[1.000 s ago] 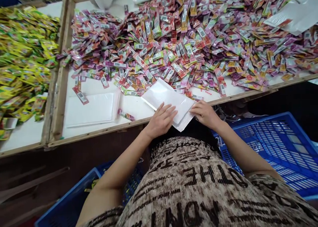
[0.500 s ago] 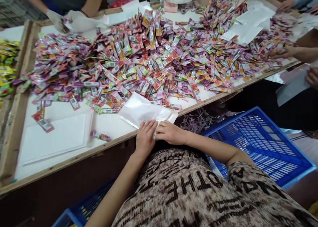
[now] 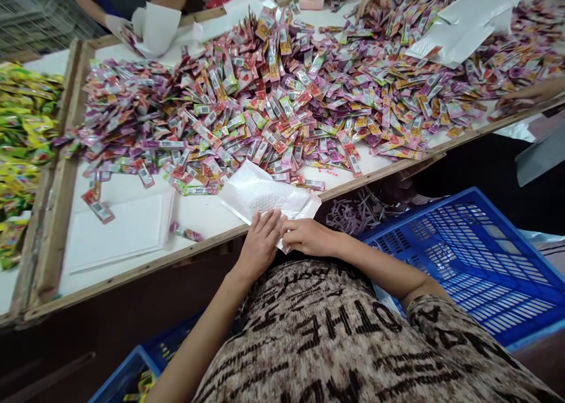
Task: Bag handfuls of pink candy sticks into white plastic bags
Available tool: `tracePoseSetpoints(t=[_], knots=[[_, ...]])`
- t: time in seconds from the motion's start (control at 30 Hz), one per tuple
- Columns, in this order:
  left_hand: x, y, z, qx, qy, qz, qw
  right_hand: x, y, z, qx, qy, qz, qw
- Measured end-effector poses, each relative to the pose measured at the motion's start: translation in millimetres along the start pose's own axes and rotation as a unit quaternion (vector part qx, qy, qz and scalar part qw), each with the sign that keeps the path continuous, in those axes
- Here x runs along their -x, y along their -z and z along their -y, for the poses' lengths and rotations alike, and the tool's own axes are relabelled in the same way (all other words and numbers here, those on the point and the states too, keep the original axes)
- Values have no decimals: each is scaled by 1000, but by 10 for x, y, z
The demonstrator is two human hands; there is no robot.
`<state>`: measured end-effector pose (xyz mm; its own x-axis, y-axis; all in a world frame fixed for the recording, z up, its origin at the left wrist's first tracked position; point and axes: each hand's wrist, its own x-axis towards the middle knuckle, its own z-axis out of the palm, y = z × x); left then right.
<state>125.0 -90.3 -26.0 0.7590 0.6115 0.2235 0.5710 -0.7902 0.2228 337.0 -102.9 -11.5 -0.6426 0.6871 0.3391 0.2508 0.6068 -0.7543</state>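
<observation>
A white bubble mailer (image 3: 265, 192) lies across the table's front edge, its near end overhanging toward my body. My left hand (image 3: 260, 241) rests on its near side with the fingers stretched out flat; the thumb is mostly hidden. Beside it, my right hand (image 3: 309, 237) is closed, fingers bent and pinching the mailer's near edge. What is inside the mailer is hidden. Just beyond it spreads a large heap of small colourful sachets with barcodes (image 3: 265, 120).
White envelopes (image 3: 119, 232) lie stacked at left, near one loose sachet (image 3: 188, 232). Yellow-green packets (image 3: 26, 126) fill the neighbouring table. A blue crate (image 3: 477, 262) stands at right, another blue crate (image 3: 136, 367) below left. A gloved co-worker's hand (image 3: 121, 26) works across the table.
My view has shifted left, so the scene appears further right. My hands stay at the mailer's near edge. The gloved co-worker has raised a white envelope.
</observation>
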Motion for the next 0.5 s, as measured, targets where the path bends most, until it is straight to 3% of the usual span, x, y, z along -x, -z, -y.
tracePoseSetpoints(t=[0.13,0.23,0.33,0.37,0.43,0.5], knots=[[20,-1,21,-2,1,-34,999,136,257,108,-188,-42,-39,980],[90,55,95,21,-6,-32,999,609,643,49,-301,-149,-144,931],[171,121,149,42,-15,-13,999,1219,896,-344,-197,-306,-322,874],[190,131,150,47,-14,-16,999,1379,909,-517,-124,-385,-331,852],[208,120,121,50,8,-34,998,1565,850,-808,3,-527,-231,818],[209,75,63,43,54,-65,995,1543,758,-920,69,-586,-119,799]])
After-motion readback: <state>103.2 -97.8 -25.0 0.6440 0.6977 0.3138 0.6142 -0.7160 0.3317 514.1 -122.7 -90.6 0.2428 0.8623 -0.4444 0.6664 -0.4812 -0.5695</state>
